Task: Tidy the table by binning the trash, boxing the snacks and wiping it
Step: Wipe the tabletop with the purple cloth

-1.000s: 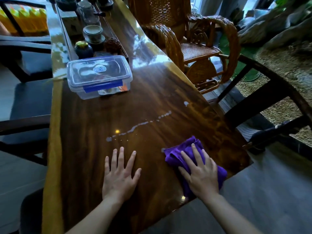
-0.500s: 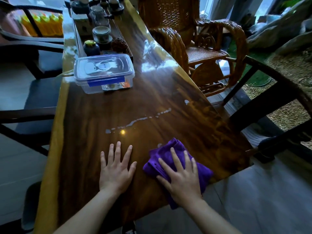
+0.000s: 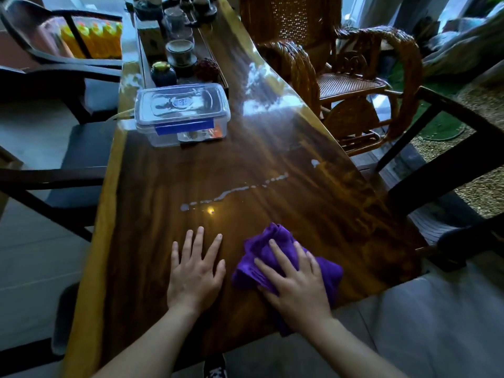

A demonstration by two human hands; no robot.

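My right hand (image 3: 293, 285) presses flat on a bunched purple cloth (image 3: 275, 246) near the front edge of the dark wooden table (image 3: 152, 241). My left hand (image 3: 195, 271) rests flat on the wood just left of the cloth, fingers spread. A thin streak of pale liquid (image 3: 234, 190) runs across the table beyond both hands, with a small drop (image 3: 315, 162) farther right. A clear plastic box (image 3: 182, 113) with a blue latch stands shut at the back left, snack packets showing through its wall.
Behind the box a long tea tray (image 3: 144, 50) holds cups and small pots. Dark armchairs (image 3: 54, 175) line the left side. A rattan rocking chair (image 3: 351, 85) and a dark chair (image 3: 450, 165) stand on the right. Yellow bottles (image 3: 92, 39) sit far left.
My right hand has slid the purple cloth leftward along the table's front edge, closer to my left hand. The left hand has stayed flat in place.
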